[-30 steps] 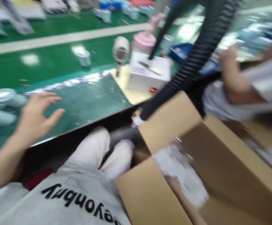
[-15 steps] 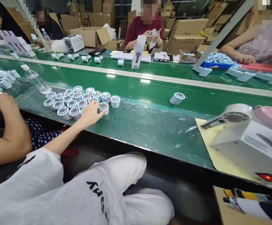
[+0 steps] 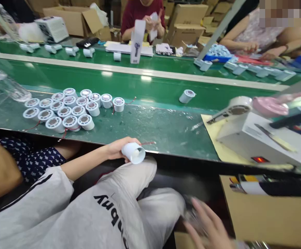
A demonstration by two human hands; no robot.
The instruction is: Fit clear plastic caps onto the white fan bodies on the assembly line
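Note:
My left hand (image 3: 119,148) is closed around a pale blue cylindrical fan housing (image 3: 134,153), held just off the front edge of the bench. Its open end faces me, with a whitish part inside, and a thin red wire sticks out to its right. My right hand (image 3: 209,224) is low at the bottom right, smeared by motion. Between its thumb and fingers is a blurred, dark, shiny thing (image 3: 193,212) that I cannot make out. Several similar housings (image 3: 69,121) stand grouped on the bench at left, round slotted ends up, some with red wires.
Another housing (image 3: 187,96) stands on the green belt (image 3: 155,90). At right are a grey box (image 3: 243,141) with a lit red switch, a handheld fan (image 3: 230,109) and a knife (image 3: 274,138). A bottle (image 3: 12,88) lies at left. Co-workers sit beside and opposite me.
My left hand has taken one housing from the group and brought it right and towards me, tilting its open end my way. My right hand has come into view. The camera view has shifted.

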